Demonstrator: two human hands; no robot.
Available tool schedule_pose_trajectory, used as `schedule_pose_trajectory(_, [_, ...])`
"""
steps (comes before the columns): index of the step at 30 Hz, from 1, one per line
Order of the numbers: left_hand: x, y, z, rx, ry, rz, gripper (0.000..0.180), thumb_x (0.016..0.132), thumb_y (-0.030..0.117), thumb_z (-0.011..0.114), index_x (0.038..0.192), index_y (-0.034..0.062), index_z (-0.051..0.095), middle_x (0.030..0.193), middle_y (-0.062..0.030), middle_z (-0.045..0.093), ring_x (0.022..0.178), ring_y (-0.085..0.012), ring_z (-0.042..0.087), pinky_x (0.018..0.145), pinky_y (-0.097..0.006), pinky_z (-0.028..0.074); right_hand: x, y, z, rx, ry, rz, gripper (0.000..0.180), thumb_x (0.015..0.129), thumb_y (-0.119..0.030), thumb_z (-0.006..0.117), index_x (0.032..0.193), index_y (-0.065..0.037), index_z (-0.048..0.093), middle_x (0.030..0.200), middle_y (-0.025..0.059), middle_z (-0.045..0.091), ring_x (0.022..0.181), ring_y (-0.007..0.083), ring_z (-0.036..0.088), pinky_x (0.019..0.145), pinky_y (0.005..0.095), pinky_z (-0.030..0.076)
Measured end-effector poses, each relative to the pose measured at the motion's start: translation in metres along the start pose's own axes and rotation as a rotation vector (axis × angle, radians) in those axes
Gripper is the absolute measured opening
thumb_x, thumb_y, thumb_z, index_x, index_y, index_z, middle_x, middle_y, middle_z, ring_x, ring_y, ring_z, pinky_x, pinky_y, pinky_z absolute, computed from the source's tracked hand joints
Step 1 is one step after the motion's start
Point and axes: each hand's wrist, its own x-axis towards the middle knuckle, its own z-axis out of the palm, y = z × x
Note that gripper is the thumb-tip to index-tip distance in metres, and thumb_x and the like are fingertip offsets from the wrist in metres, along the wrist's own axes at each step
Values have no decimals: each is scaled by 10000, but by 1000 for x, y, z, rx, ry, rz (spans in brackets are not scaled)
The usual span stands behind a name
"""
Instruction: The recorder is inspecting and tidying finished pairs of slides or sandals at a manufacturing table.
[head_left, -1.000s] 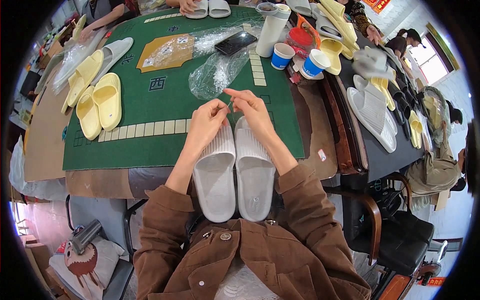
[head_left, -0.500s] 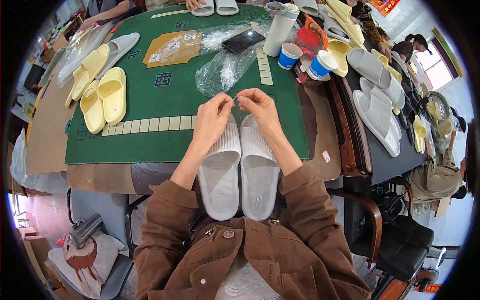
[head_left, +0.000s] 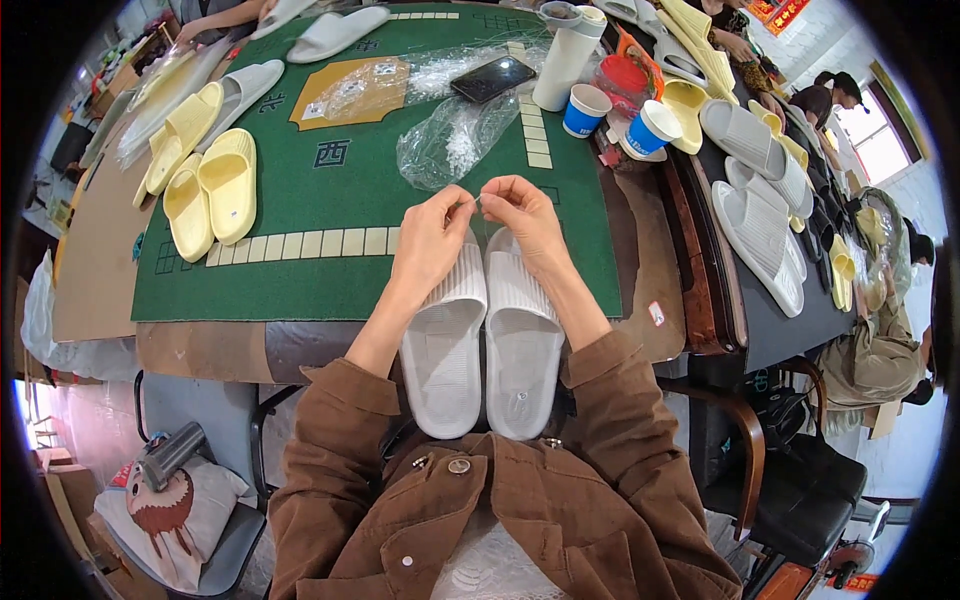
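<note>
A pair of light grey ribbed slippers stands side by side in front of me, the left slipper (head_left: 443, 370) and the right slipper (head_left: 524, 375) with heels toward my body and toes at the table edge. Above the toes, my left hand (head_left: 432, 238) and my right hand (head_left: 530, 228) are both closed in a pinch, fingertips nearly meeting. A thin pale strand shows faintly between them; its exact kind is too small to tell. Just beyond my fingers, a clear plastic bag (head_left: 425, 155) holds a heap of small white pieces (head_left: 462, 153).
Yellow slippers (head_left: 228, 190) lie on the green table mat (head_left: 300, 205) at left. A black phone (head_left: 493, 78), white bottle (head_left: 570, 65) and blue-white paper cups (head_left: 586, 112) stand at the back right. More grey slippers (head_left: 755, 245) fill the right-hand table. A co-worker's arm (head_left: 222, 18) reaches in at far left.
At the table's far side, the grey slippers have shifted left; one now lies on its own there and another is by the co-worker. My hands keep their pinch almost in place.
</note>
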Motion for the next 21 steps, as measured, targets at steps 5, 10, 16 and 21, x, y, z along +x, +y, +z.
schedule_pose_trajectory(5, [0, 0, -1, 6, -2, 16, 125, 884, 109, 549, 880, 0, 610, 629, -116, 574, 537, -184, 532, 535, -332, 412, 0, 0, 0, 42, 30, 5, 106, 861, -77, 642, 950, -25, 618, 881, 7, 618, 777, 82, 578, 718, 224, 486])
schedule_pose_trajectory(10, [0, 1, -1, 13, -6, 9, 122, 885, 102, 547, 874, -4, 607, 634, -117, 579, 538, -188, 537, 535, -334, 414, 0, -1, -1, 38, 14, 17, 104, 863, -80, 642, 952, -31, 619, 876, 3, 615, 776, 80, 577, 718, 224, 484])
schedule_pose_trajectory(16, [-1, -1, -2, 24, 1, 29, 117, 884, 95, 542, 878, -4, 605, 640, -117, 579, 537, -185, 532, 532, -332, 411, -1, -1, -1, 44, -12, 19, 106, 867, -89, 643, 954, -35, 619, 881, -1, 613, 781, 77, 573, 715, 220, 478])
schedule_pose_trajectory(21, [-1, -1, -1, 3, -3, 23, 118, 888, 93, 538, 885, -5, 603, 647, -112, 578, 534, -180, 516, 529, -331, 404, 0, 0, -2, 50, -20, 35, 102, 872, -89, 637, 957, -35, 617, 881, -2, 610, 786, 76, 569, 720, 218, 474])
